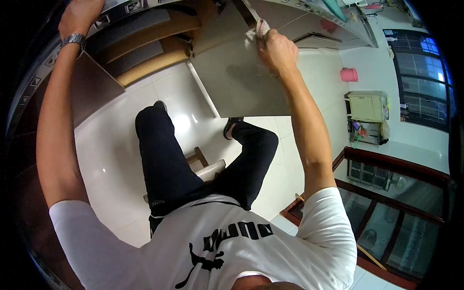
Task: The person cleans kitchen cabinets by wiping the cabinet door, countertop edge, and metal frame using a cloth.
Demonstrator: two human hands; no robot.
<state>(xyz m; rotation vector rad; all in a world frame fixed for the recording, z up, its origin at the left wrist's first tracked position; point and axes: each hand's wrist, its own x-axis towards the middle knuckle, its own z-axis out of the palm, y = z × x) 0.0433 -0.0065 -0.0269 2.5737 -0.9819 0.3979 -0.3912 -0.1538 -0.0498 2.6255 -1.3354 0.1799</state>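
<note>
My right hand point(279, 50) is closed around a crumpled whitish cloth point(261, 30). It holds the cloth at the upper part of an open grey cabinet door point(237, 77). At the upper left, my left hand point(79, 18), with a metal watch point(73, 42) on its wrist, is at the patterned edge of the counter point(135, 7). Its fingers are mostly hidden, so their grip does not show. Between my hands is the open cabinet, with wooden shelves point(152, 55) inside.
I sit on a low stool point(211, 170) with my knees apart on the glossy tiled floor point(111, 145). A second door panel point(94, 89) stands at the left. To the right are a pink bucket point(349, 74), a small pale cabinet point(368, 106) and a dark-red framed glass door point(386, 205).
</note>
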